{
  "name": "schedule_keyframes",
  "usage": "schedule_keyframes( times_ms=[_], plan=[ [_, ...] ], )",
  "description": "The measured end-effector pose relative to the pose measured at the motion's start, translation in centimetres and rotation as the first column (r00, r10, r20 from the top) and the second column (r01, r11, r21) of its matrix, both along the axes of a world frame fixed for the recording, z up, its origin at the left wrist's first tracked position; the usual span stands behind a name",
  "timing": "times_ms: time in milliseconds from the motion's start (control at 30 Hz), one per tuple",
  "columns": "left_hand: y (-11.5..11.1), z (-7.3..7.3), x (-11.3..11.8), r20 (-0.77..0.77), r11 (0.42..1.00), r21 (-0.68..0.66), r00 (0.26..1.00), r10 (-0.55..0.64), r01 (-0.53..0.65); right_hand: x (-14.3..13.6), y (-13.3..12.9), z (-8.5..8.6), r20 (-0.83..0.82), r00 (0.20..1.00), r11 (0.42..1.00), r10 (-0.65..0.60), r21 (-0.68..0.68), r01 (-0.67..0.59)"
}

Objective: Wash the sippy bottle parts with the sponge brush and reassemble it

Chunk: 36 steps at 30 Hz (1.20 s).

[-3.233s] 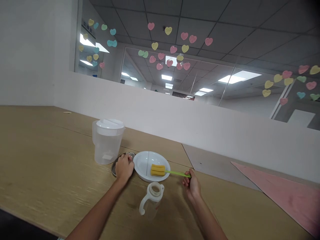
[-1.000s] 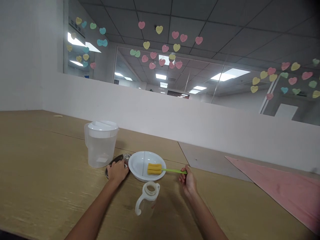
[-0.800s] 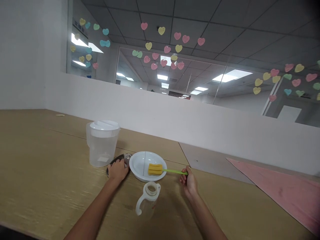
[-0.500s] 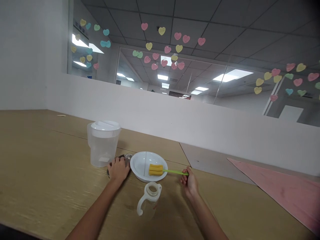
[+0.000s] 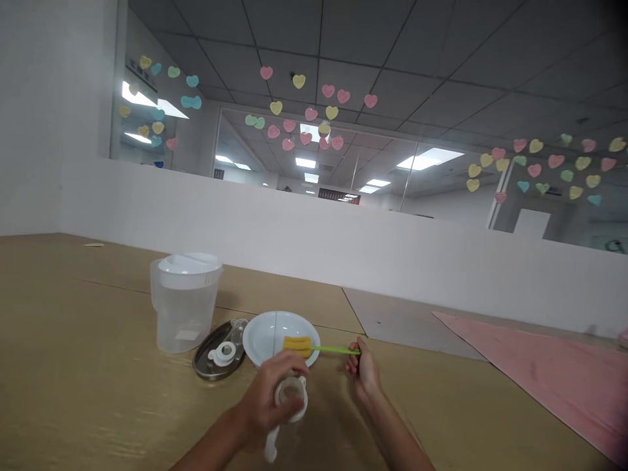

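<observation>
My right hand (image 5: 364, 374) holds the thin green handle of a brush whose yellow sponge head (image 5: 297, 346) rests over a white divided bowl (image 5: 255, 337). My left hand (image 5: 275, 392) is curled around the top of a clear bottle with a white rim and handle (image 5: 293, 392), thumb on the near side and fingers on the far side. The bottle stands just in front of the bowl. Left of the bowl, an oval metal tray (image 5: 212, 370) bears a white ring-shaped lid (image 5: 224, 354) and a small clear piece (image 5: 238, 331).
A translucent pitcher with a white lid (image 5: 184, 307) stands behind the tray at the left. Pink cloth (image 5: 544, 373) covers the right side of the table. A white wall (image 5: 294, 229) runs along the back below glass with heart-shaped notes.
My left hand has left the metal tray and moved right to the bottle, uncovering the white lid. My right hand still holds the brush. The camera view has shifted slightly.
</observation>
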<state>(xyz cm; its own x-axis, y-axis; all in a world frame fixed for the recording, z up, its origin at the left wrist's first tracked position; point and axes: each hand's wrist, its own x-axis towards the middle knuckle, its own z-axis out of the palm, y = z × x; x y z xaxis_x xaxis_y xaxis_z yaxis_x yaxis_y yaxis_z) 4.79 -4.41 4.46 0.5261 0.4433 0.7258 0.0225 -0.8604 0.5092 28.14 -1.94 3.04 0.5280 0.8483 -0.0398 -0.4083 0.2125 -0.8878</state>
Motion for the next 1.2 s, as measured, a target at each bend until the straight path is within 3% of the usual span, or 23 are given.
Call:
schedule_keyframes(
  times_ms=[100,200,367,467,567,667,733,800,867,933,1033,1133,1200],
  plan=[
    [-0.9,-0.5,1.0,-0.056,0.986,0.046,0.986,-0.160,0.162,0.0,0.0,0.0,-0.008,1.000,1.000,0.001,0.005,-0.001],
    [-0.7,-1.8,1.3,-0.048,0.983,0.059,0.984,-0.172,0.175,-0.2,-0.2,0.2,-0.008,1.000,1.000,0.006,-0.003,-0.006],
    [-0.6,-4.1,2.3,-0.094,0.999,0.017,0.995,-0.038,0.040,-0.3,-0.3,0.3,0.006,1.000,1.000,0.012,-0.008,-0.012],
    [-1.0,-4.6,3.2,-0.102,0.997,-0.055,0.993,0.056,-0.062,-0.2,-0.1,0.1,0.007,1.000,1.000,0.003,0.005,-0.003],
    [-1.2,-4.8,3.6,-0.116,0.993,-0.099,0.992,0.052,-0.064,-0.1,0.0,0.0,-0.003,1.000,1.000,0.014,0.002,-0.014],
    [-1.1,-5.0,3.7,-0.167,0.996,-0.012,0.982,0.087,-0.090,-0.1,0.0,0.1,-0.007,0.999,0.999,0.032,-0.006,-0.032],
    [-0.8,-5.2,3.6,-0.151,0.978,0.143,0.973,0.174,-0.153,-0.2,-0.1,0.2,-0.013,1.000,1.000,0.029,0.001,-0.029],
    [-0.1,-5.4,3.3,-0.052,0.918,0.318,0.962,0.268,-0.238,-0.2,-0.2,0.4,-0.044,0.999,1.000,0.020,0.008,-0.019],
    [0.8,-5.3,2.7,0.108,0.823,0.417,0.920,0.377,-0.386,-0.2,-0.3,0.7,-0.101,0.995,1.000,0.012,0.019,-0.010],
    [2.0,-5.1,1.7,0.246,0.704,0.393,0.806,0.539,-0.591,-0.2,-0.3,1.0,-0.156,0.988,0.999,0.006,0.039,0.001],
    [3.6,-4.4,0.0,0.282,0.541,0.297,0.614,0.737,-0.786,0.0,-0.3,1.2,-0.162,0.987,0.996,0.018,0.090,-0.004],
    [4.6,-3.6,-1.5,0.198,0.458,0.222,0.499,0.843,-0.861,0.2,-0.2,1.3,-0.138,0.988,0.987,0.067,0.156,-0.045],
    [5.0,-3.2,-2.0,0.163,0.445,0.207,0.479,0.862,-0.871,0.2,-0.1,1.4,-0.138,0.985,0.980,0.104,0.183,-0.078]
  ],
)
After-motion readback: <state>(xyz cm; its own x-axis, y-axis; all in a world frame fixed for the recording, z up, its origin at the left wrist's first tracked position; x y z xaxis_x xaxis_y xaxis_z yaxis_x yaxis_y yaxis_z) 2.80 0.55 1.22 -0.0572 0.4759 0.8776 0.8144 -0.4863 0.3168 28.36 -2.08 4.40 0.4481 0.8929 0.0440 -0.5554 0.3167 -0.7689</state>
